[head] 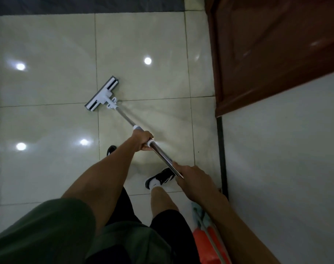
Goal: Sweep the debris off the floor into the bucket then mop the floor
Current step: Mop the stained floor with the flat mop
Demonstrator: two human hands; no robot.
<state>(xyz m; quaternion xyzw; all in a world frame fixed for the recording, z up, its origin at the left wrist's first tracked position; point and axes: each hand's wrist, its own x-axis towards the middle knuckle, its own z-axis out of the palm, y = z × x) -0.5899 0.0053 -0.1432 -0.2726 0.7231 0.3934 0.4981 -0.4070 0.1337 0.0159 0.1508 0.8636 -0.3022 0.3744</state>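
my left hand (143,140) is wrapped tight around the mop handle (160,152), fingers curled fully closed over the white and grey collar where the thin shaft meets the thicker shiny metal tube. my right hand (193,180) is lower down the same tube, nearer my body, also closed around it with the thumb lying along the top. the handle runs in a straight slant from my right hand, up through my left, and on past it to the flat mop head (102,94), which sits well ahead of my left hand and a little to its left. the head is white with dark strips along it and lies flat on the pale glossy floor tiles (53,126), right by a grout line crossing, angled rather than square to the tiles. round light reflections shine on the tiles out to the left of my left hand and one ahead of it. below my hands i see my black and white shoe (159,180) just under the tube beside my right hand, and the toe of my other shoe (110,150) just left of my left wrist. to the right of my right hand a white wall (286,159) rises, with a reddish brown door (276,54) further ahead on that side. behind my right forearm, close to the wall, something orange (204,244) with a teal cloth and thin rods lies on the floor; i cannot tell what it is.
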